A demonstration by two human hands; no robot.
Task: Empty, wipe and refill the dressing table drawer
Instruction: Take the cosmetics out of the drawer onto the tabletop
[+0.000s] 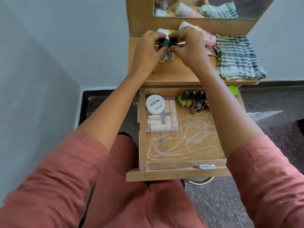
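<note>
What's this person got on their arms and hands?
Both arms wear loose, rust-pink cloth sleeves, the left sleeve and the right sleeve, ending about the elbow, forearms bare below. The left hand and right hand are bare: no gloves, and no watch or bangle shows at the wrists.

Home bedroom, mirrored dressing table (172, 74), cosmetics
</note>
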